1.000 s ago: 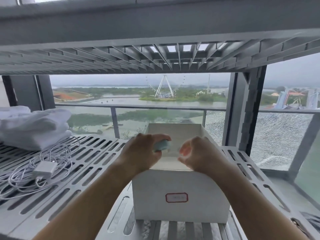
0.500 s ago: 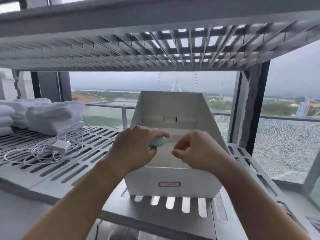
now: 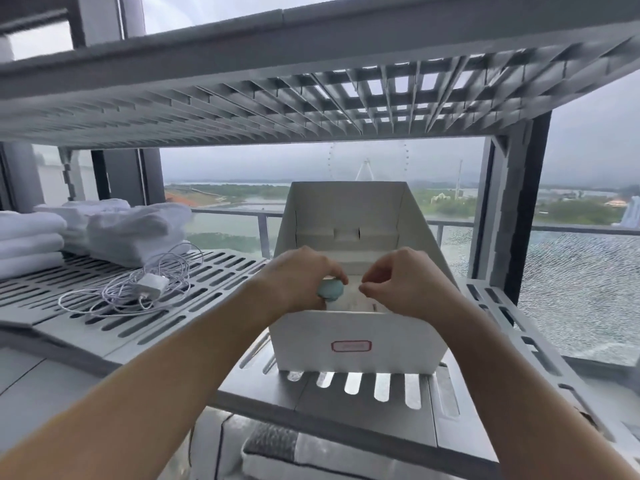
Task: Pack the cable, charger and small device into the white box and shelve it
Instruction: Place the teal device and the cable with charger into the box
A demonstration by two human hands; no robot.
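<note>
Well to the left of the hands, the cable (image 3: 114, 299) and charger (image 3: 151, 285) lie on the slatted shelf (image 3: 214, 296) in the same loose tangle as a second ago, in front of the folded towels (image 3: 131, 230); neither has been packed. What has changed is small. The view has drawn back, and both hands have stayed over the open top of the white box (image 3: 353, 344), a little lower toward its front rim. By my reading, the first item is about to go in and two remain.

The left hand (image 3: 298, 278) is curled round the small device (image 3: 330, 291), a pale teal piece showing under its fingertips, just above the rim. The right hand (image 3: 398, 282), just beside it but apart, has its fingers curled with thumb and forefinger drawn together; nothing can be made out between them.
</note>
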